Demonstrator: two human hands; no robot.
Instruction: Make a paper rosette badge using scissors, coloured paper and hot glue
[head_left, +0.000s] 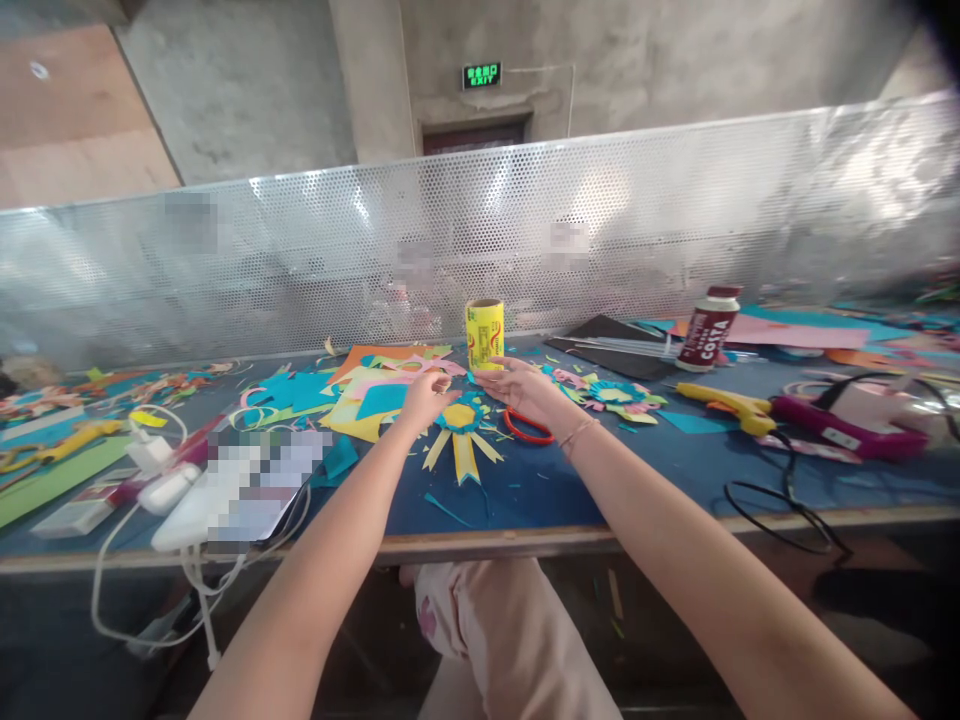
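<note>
A paper rosette (460,418) with a yellow centre, blue pleated rim and yellow ribbon tails lies on the blue table in front of me. Just beyond its left side is my left hand (427,397), fingers curled together; whatever they may hold is too small to make out. My right hand (525,388) reaches in from the other side, its fingertips closed at a small blue paper piece (471,378). Close behind the fingers stands a yellow cardboard tube (485,335). Red-handled scissors (529,426) lie under and beside the right hand, partly covered by it.
Paper sheets and scraps (292,392) spread left of the hands. A second rosette (616,393), a Costa bottle (709,330) and a yellow glue gun (724,405) with a black cord are right. A phone (274,485) and white cables lie front left. A perforated metal screen (337,260) rises behind.
</note>
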